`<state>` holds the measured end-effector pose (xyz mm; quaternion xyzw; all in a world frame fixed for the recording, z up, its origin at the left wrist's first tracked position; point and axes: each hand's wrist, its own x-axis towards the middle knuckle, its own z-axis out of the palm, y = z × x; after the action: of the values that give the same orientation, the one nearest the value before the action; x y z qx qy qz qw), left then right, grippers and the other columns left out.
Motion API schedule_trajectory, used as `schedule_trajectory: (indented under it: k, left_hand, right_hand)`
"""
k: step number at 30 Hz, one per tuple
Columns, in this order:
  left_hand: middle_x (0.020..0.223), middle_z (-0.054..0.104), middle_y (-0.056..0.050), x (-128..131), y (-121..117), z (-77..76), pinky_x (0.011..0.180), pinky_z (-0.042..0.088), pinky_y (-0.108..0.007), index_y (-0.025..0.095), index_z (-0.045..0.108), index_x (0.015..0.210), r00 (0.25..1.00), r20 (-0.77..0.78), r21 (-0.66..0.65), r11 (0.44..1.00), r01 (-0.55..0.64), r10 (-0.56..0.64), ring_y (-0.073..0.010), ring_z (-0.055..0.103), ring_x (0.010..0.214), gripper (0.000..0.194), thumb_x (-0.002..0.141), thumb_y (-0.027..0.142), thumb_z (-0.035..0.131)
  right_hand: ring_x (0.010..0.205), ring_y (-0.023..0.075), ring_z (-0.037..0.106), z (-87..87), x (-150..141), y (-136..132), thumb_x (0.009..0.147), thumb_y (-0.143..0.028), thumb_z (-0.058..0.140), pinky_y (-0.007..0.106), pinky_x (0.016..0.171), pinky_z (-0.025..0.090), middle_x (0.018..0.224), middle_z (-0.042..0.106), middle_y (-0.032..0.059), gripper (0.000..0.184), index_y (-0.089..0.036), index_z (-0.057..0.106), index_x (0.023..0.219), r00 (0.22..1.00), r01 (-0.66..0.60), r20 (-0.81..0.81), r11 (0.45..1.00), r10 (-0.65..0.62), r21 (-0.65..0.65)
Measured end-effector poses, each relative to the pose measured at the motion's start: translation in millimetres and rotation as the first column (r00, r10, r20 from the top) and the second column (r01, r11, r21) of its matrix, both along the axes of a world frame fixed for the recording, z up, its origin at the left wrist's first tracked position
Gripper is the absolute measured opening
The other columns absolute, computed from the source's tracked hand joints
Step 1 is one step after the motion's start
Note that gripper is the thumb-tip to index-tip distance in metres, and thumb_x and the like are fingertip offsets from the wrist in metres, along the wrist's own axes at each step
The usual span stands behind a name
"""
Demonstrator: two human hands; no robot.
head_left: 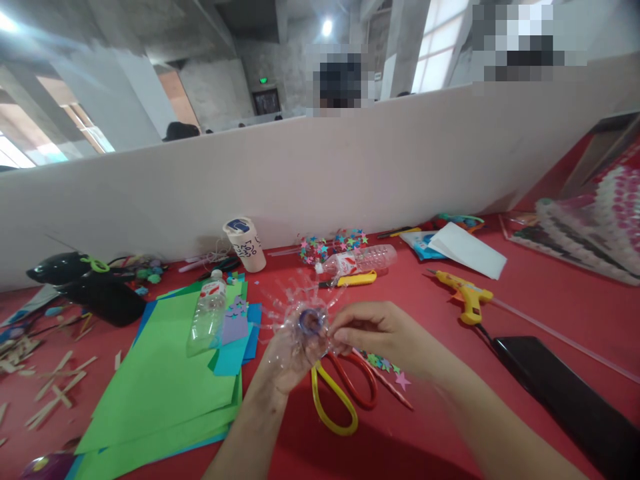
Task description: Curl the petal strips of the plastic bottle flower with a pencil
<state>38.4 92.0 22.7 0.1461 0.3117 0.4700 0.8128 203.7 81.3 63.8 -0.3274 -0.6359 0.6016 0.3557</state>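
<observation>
My left hand (287, 363) is closed round a clear plastic bottle top (303, 320) cut into thin strips that fan outward, its blue-ringed neck facing me. My right hand (377, 333) pinches one strip at the piece's right side, fingers pressed together. Both hands hover above the red table (525, 293). Directly under them lie scissors (343, 393) with one red and one yellow handle.
Green and blue paper sheets (160, 380) lie at left with a clear bottle (207, 317) on them. Another bottle (357, 260), a yellow utility knife (353, 280), a white cup (245, 243), a yellow glue gun (467, 297), a black phone (560, 393) and wooden sticks (55, 393) surround them. A white partition (320, 173) stands behind.
</observation>
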Motion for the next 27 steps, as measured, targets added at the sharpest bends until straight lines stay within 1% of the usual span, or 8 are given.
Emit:
schedule_trajectory:
  k: [5,9,13,15,18,21,24,27]
  left_hand:
    - [0.056,0.061,0.0,4.5,-2.3,6.4,0.044,0.045,-0.016,0.014,0.057,0.06,0.997,-0.006,0.018,0.997,-0.08,0.08,-0.0073,0.055,0.046,0.021,0.079,0.018,0.05]
    - [0.05,0.057,0.0,6.9,0.3,5.8,0.042,0.043,-0.016,0.014,0.055,0.054,0.998,-0.021,0.016,0.998,-0.061,0.061,-0.0077,0.053,0.043,0.025,0.078,0.018,0.05]
    - [0.054,0.059,0.0,4.6,2.4,1.2,0.046,0.045,-0.016,0.014,0.055,0.055,0.999,0.013,0.019,0.999,-0.036,0.036,-0.0079,0.055,0.047,0.024,0.078,0.015,0.048]
    - [0.055,0.059,0.0,2.5,2.3,-0.3,0.045,0.044,-0.016,0.014,0.057,0.058,0.999,0.031,0.033,0.999,-0.023,0.022,-0.0075,0.055,0.046,0.023,0.079,0.014,0.047]
    - [0.054,0.06,-0.001,-0.6,2.1,-2.5,0.043,0.043,-0.015,0.014,0.057,0.059,1.0,0.029,0.05,0.999,-0.004,0.003,-0.0075,0.055,0.045,0.022,0.078,0.015,0.048]
    - [0.058,0.061,-0.002,-1.7,1.8,-4.0,0.047,0.045,-0.017,0.014,0.058,0.061,1.0,-0.001,0.072,0.997,-0.017,0.017,-0.0089,0.056,0.049,0.02,0.078,0.015,0.049]
    - [0.058,0.061,-0.002,1.1,0.3,-2.5,0.051,0.046,-0.019,0.013,0.059,0.061,0.999,-0.01,0.097,0.994,-0.044,0.045,-0.0101,0.057,0.051,0.02,0.078,0.018,0.051]
    - [0.054,0.06,-0.002,5.5,-1.7,0.3,0.049,0.046,-0.021,0.013,0.059,0.059,0.999,-0.031,0.1,0.994,-0.035,0.038,-0.0105,0.055,0.048,0.021,0.077,0.021,0.052]
  right_hand:
    - [0.06,0.0088,0.055,-3.1,-2.2,2.6,0.074,-0.025,0.062,0.021,0.059,0.045,0.067,0.059,-0.0017,0.01,-0.016,0.061,0.079,0.998,0.006,-0.06,1.0,-0.008,-0.022]
    - [0.064,0.0098,0.056,-1.9,-3.9,0.8,0.072,-0.024,0.064,0.022,0.062,0.046,0.069,0.06,-0.0009,0.01,-0.016,0.061,0.076,0.996,-0.007,-0.093,0.999,0.004,-0.036]
    - [0.068,0.0116,0.059,1.5,-1.9,-0.9,0.072,-0.024,0.064,0.025,0.065,0.048,0.072,0.062,0.001,0.013,-0.016,0.063,0.082,0.977,-0.094,-0.2,0.992,0.075,-0.086]
    - [0.066,0.0117,0.059,1.6,-1.0,-0.3,0.075,-0.025,0.061,0.025,0.064,0.048,0.069,0.063,0.0012,0.014,-0.015,0.064,0.084,0.97,-0.092,-0.232,0.991,0.069,-0.092]
    - [0.063,0.0107,0.059,-0.9,-1.5,2.0,0.077,-0.026,0.059,0.024,0.062,0.047,0.067,0.063,0.0012,0.013,-0.014,0.065,0.081,0.98,-0.047,-0.198,0.996,0.031,-0.078]
    - [0.062,0.0105,0.059,-3.8,-3.7,3.7,0.076,-0.024,0.06,0.025,0.062,0.047,0.066,0.063,0.001,0.011,-0.014,0.064,0.075,0.983,-0.049,-0.183,0.996,0.035,-0.072]
    - [0.061,0.0108,0.058,-4.2,-5.4,3.2,0.076,-0.021,0.06,0.026,0.063,0.046,0.065,0.062,0.0007,0.01,-0.013,0.062,0.07,0.983,-0.053,-0.177,0.997,0.043,-0.048]
    - [0.063,0.0103,0.056,-2.5,-5.5,1.4,0.077,-0.019,0.059,0.024,0.063,0.045,0.065,0.06,0.0002,0.011,-0.014,0.06,0.068,0.989,-0.025,-0.145,1.0,0.024,0.002]
